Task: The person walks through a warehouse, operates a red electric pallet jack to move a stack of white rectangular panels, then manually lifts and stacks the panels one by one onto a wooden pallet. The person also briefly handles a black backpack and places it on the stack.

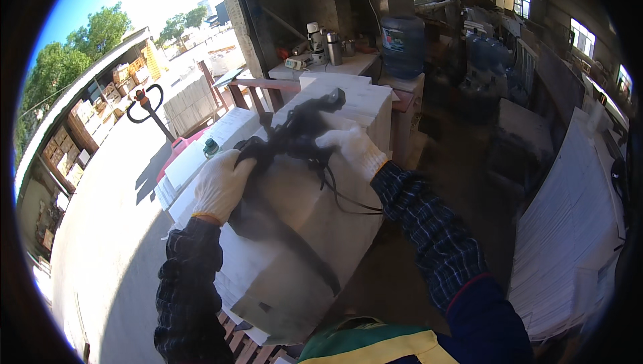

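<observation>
Both my hands wear white knit gloves and hold a black strap harness [295, 129] over a stack of pale flat slabs [321, 196]. My left hand [224, 186] is closed round the harness's left side, thumb on top. On the opposite side my right hand [355, 151] pinches its edge. A wide dark strap trails from it toward the near end of the stack. Thin black cables [341, 203] loop out below my right hand. The harness's finer parts are blurred. A bottle with a green cap [211, 146] stands just beyond my left hand.
A pallet jack handle [149, 111] rises at the left, in sunlight. Behind the stack, a table holds a metal thermos [333, 49]; a large blue water jug [402, 46] stands beside it. More slabs [569, 230] lean at the right. A wooden pallet [244, 345] shows below the stack.
</observation>
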### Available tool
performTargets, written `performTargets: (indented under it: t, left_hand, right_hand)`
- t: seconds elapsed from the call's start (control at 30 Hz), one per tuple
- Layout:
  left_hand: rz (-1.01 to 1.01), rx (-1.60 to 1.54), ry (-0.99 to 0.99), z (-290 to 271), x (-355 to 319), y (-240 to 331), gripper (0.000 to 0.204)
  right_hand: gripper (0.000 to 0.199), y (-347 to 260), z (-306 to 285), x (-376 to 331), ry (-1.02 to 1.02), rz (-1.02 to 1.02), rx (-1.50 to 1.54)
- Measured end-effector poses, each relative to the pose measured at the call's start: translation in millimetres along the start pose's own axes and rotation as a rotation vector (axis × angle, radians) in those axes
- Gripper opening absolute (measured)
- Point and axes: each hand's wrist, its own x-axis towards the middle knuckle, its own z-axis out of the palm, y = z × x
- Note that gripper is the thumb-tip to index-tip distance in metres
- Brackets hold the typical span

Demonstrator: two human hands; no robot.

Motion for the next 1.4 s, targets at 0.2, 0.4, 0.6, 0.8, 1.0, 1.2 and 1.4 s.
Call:
performTargets:
  t: [0.2,0.4,0.6,0.8,1.0,1.2,1.4]
  left_hand:
    - [-0.070,-0.435,0.164,-7.8,1.3,-34.4,0.039]
    - [0.023,-0.641,0.205,-23.4,1.4,-47.8,0.036]
    - [0.092,-0.792,0.149,-61.8,2.4,-26.7,0.029]
    - [0.367,-0.983,-0.051,-71.8,27.6,12.8,0.038]
    - [0.380,-1.174,-0.279,-52.8,36.7,82.4,0.040]
    - [0.636,-1.185,-0.385,-27.9,8.1,183.9,0.041]
    - [0.722,-1.263,-0.560,11.7,-50.9,299.4,0.041]
  right_hand:
    - [0.058,-40.5,43.6,8.7,-0.188,-0.173,0.181]
    - [0.056,-71.2,56.2,9.0,-0.171,-0.389,0.025]
    - [0.049,-117.4,51.6,-2.6,-0.261,-0.240,0.353]
    - [0.051,-153.5,24.9,-31.0,0.017,-0.536,0.017]
    - [0.063,-191.1,-6.3,-101.6,0.130,-0.615,0.111]
    - [0.054,-228.6,-38.1,-227.5,0.365,-0.587,0.094]
    - [0.063,-249.9,-84.7,-361.2,0.506,-0.575,0.025]
